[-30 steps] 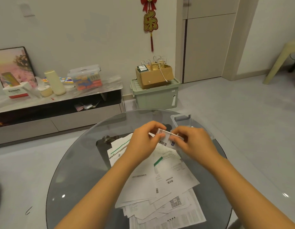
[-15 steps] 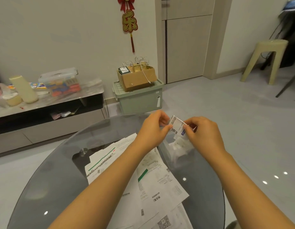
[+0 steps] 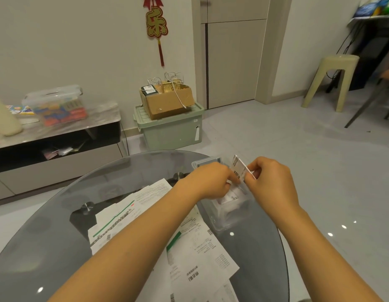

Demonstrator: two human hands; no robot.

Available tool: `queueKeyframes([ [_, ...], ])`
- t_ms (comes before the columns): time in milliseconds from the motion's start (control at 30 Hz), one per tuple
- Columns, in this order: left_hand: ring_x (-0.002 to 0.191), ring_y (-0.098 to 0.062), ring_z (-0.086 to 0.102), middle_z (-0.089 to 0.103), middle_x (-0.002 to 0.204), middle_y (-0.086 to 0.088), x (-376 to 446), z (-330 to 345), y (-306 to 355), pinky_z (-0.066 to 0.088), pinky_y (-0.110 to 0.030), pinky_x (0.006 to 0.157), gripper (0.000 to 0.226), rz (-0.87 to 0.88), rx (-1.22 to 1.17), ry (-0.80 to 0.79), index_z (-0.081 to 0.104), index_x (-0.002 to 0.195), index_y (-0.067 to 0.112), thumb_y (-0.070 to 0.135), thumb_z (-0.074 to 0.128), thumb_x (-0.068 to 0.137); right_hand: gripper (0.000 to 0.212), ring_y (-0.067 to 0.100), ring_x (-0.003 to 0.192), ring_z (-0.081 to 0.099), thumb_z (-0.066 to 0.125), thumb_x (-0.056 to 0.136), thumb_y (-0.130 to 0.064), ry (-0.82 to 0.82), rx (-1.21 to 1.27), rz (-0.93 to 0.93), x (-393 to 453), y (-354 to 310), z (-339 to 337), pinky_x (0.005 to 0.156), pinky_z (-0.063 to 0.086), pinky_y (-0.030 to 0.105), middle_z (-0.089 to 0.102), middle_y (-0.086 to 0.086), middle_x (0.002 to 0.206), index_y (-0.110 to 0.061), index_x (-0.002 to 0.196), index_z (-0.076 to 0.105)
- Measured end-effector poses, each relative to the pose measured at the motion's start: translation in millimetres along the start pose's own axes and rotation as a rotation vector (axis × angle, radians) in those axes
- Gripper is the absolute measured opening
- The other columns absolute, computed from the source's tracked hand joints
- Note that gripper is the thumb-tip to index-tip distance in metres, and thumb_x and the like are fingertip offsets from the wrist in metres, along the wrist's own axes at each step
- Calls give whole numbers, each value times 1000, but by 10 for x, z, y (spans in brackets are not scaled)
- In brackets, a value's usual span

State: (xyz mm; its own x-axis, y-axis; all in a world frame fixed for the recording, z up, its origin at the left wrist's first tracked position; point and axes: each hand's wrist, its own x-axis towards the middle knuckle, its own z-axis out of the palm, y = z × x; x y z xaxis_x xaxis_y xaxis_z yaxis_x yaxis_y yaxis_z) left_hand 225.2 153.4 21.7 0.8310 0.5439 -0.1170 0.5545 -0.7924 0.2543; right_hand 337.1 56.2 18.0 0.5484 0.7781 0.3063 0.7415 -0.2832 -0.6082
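Head view: left hand (image 3: 208,182) and right hand (image 3: 273,185) pinch folded paper slip (image 3: 238,169).

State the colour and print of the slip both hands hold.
White slip with black barcode print, best in the head view.

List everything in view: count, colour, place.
glass table: 1, grey-tinted, foreground
paper sheets: several, white with green stripes, piled on the table
clear tub: 1, transparent, table's far right
barcode slip: 1, white, held above the tub
storage bin: 1, pale green, behind the table
cardboard box: 1, brown, atop the bin
low bench: 1, grey-black, left
lidded container: 1, clear, on the bench
stool: 1, beige, far right
hanging ornament: 1, red-gold, top centre
left hand: 1, bare, pinching the slip
right hand: 1, bare, pinching the slip
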Motion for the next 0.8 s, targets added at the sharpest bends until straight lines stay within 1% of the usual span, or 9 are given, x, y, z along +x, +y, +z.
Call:
queueKeyframes([
  [67,102,-17,59,60,126,5,23,11,-19,51,-37,88,41,23,25,-5,63,121,33,13,46,89,10,21,73,53,58,85,-13,1,-13,-5,3,13,-1,50,34,21,64,7,87,-9,90,66],
  [133,110,-16,54,55,128,7,28,8,-30,48,-36,93,38,51,59,-22,62,122,31,14,48,91,11,19,74,50,58,85,-13,3,-29,-13,8,12,-7,50,30,18,61,8,91,-9,91,67],
  [233,116,-15,48,47,130,6,18,5,-38,44,-33,94,37,65,66,-52,62,123,31,15,47,93,13,18,75,49,58,85,-11,-10,-53,-21,9,-10,1,59,33,24,58,7,93,-10,94,67],
  [300,117,-15,48,47,134,6,8,14,-54,45,-33,96,37,54,38,-66,63,121,31,14,47,92,15,19,75,50,58,84,-9,-29,-50,-24,4,-44,21,62,37,26,56,5,92,-11,97,65],
  [400,105,-16,58,57,129,5,-12,22,-84,51,-33,89,39,2,-35,-78,66,116,31,12,46,89,18,20,78,51,57,84,-6,-49,-48,-25,-6,-94,70,66,42,29,56,5,94,-12,99,63],
  [467,101,-15,60,61,125,4,-22,21,-88,52,-30,86,40,-18,-53,-79,65,119,30,12,46,88,18,20,78,51,56,84,-5,-45,-52,-24,-8,-108,92,66,41,29,57,6,97,-12,99,63],
  [634,105,-16,57,58,127,6,2,0,-35,48,-27,83,55,-30,-12,-143,48,136,35,9,42,88,15,20,75,51,57,84,-4,-1,-42,-17,-25,-104,51,65,42,30,52,2,91,-10,96,64],
  [700,109,-19,56,54,132,4,23,-30,-9,49,-30,85,58,-30,27,-185,46,137,36,7,44,86,15,22,74,53,57,83,-3,8,-40,-21,-40,-106,37,65,45,33,53,3,90,-9,94,64],
  [800,114,-21,52,50,134,1,48,-67,20,45,-30,80,56,-21,73,-200,47,135,34,7,50,86,15,21,74,51,56,83,-2,16,-47,-22,-39,-104,45,64,40,30,50,1,88,-9,94,64],
])
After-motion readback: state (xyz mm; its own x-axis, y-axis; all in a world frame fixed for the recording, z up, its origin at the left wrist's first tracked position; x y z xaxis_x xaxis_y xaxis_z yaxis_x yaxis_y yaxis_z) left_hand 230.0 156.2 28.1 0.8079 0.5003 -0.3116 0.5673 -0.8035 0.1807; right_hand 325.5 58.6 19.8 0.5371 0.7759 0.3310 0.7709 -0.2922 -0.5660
